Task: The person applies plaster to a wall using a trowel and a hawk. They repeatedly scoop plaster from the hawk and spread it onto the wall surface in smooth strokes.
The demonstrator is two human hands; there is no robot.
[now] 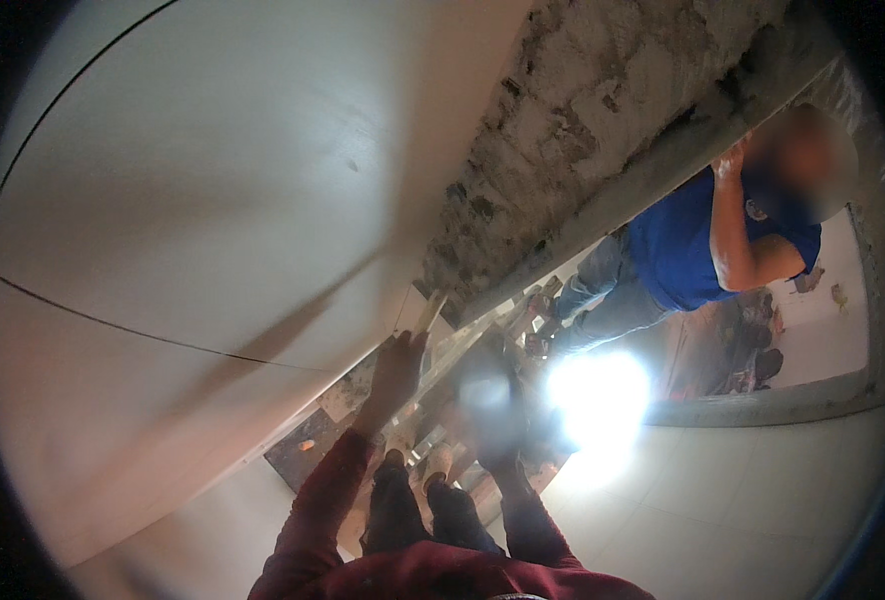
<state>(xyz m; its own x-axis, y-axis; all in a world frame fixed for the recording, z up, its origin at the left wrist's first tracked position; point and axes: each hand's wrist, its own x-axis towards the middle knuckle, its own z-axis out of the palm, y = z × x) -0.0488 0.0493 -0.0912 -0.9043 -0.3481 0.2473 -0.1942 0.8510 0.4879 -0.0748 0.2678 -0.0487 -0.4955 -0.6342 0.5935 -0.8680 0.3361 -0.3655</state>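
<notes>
My left hand (395, 368) is raised by the lower edge of the large pale wall tiles (263, 150). Its fingers look closed round a thin pale strip (431, 310), whose kind does not show. That strip points up toward the corner where the tiles meet the rough grey wall (573, 110). Farther right, my right hand (500, 455) reaches to a smeared greyish shape (488, 395) with a bright patch on it. Blur hides the right fingers, and I cannot make out what the shape is.
A very bright lamp (600, 400) glares just right of my right hand. Beyond it, a person in a blue shirt (678, 240) has an arm raised beside a grey ledge (573, 235). Pale floor tiles (743, 490) lie at the lower right. Boards and debris surround my feet (438, 465).
</notes>
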